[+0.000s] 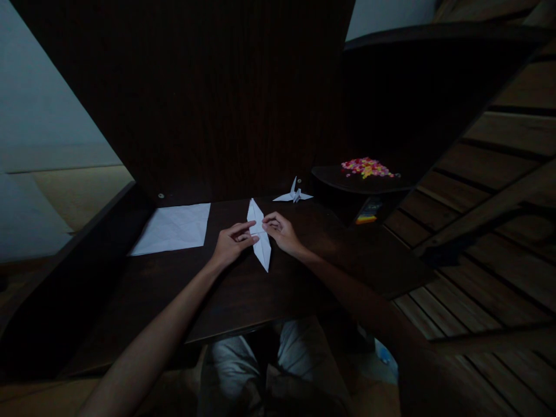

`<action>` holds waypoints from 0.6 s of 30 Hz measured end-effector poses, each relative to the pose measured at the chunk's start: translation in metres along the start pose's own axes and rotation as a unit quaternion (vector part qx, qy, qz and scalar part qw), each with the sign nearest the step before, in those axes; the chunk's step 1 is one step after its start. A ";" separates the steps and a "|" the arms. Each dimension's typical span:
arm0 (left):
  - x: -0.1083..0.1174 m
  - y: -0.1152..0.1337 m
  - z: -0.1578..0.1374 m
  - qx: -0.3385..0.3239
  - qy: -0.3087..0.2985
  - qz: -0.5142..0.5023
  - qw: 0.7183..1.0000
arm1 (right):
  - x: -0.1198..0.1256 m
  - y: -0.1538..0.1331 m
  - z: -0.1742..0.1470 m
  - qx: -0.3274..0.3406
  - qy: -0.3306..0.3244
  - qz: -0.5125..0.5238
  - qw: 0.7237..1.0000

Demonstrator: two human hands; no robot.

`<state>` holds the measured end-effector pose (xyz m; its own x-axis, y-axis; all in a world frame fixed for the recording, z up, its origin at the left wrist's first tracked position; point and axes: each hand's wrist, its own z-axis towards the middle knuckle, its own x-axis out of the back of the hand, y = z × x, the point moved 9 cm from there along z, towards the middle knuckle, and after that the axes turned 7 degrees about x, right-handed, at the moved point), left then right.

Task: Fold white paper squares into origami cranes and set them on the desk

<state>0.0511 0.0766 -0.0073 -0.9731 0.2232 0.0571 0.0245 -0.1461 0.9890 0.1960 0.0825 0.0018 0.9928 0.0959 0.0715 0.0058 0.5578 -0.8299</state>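
Observation:
A long white folded paper (263,255), pointed at both ends, lies on the dark desk, its length running away from me. From the left, my left hand (229,243) holds its middle, with the thumb and index finger on the paper. My right hand (283,233) grips the paper's right edge near the middle, its fingers bent. The fingertips cover part of the paper's centre. Just beyond my right hand stands a finished white origami crane (295,196) with wings spread.
White paper sheets (178,227) lie at the desk's left. A rounded shelf (347,180) on the right bears a heap of small pink, red and yellow pieces (368,167). Tall dark panels (217,98) rise behind the desk (243,298). Wooden slats (499,197) stand at the far right.

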 end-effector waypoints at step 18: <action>0.002 0.027 -0.009 -0.129 0.045 0.136 0.981 | 0.000 -0.035 -0.008 0.134 -0.006 -0.156 0.979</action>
<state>0.0477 0.0646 0.0184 -0.9553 0.0578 0.2899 0.2381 -0.4310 0.8704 0.1966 0.0563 0.0260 0.9464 -0.1040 0.3058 0.2747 0.7573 -0.5925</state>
